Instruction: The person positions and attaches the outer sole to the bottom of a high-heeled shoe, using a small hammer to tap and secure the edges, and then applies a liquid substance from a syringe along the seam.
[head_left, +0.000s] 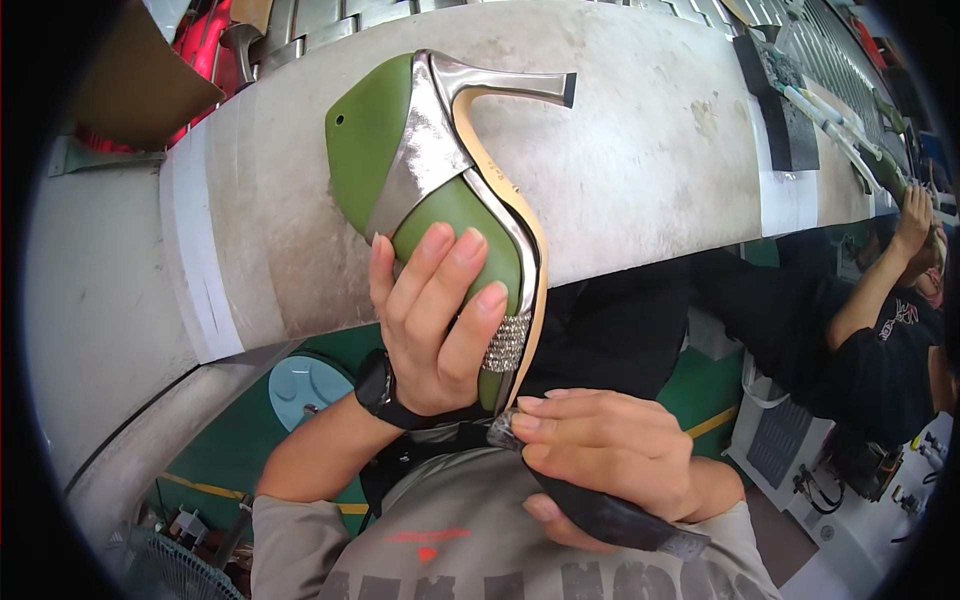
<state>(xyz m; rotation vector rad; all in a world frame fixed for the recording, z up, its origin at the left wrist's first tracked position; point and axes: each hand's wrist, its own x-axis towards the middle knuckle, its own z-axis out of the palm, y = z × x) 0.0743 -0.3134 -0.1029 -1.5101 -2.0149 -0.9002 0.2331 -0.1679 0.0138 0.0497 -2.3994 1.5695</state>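
Note:
My left hand (435, 320) is closed around a high-heeled sandal (430, 150) on a green shoe last (370, 130). Its slim metallic heel points right, and the tan sole edge faces right. A sparkling rhinestone band (507, 343) crosses near the toe, which is lowest and closest to me. My right hand (610, 455) grips a black, flat-looking tool (610, 512) with a greyish tip (503, 430). That tip is at or very close to the toe end of the sole; whether it touches, I cannot tell. The tool's exact kind is not clear.
Beyond the shoe runs a pale padded bench (640, 190) with strips of tape. On its right stands a dark block (780, 110) beside white-handled brushes (825, 120). A metal slatted conveyor (330, 20) lies behind. At right another person (890, 330) works; a blue round stool (308, 390) stands below left.

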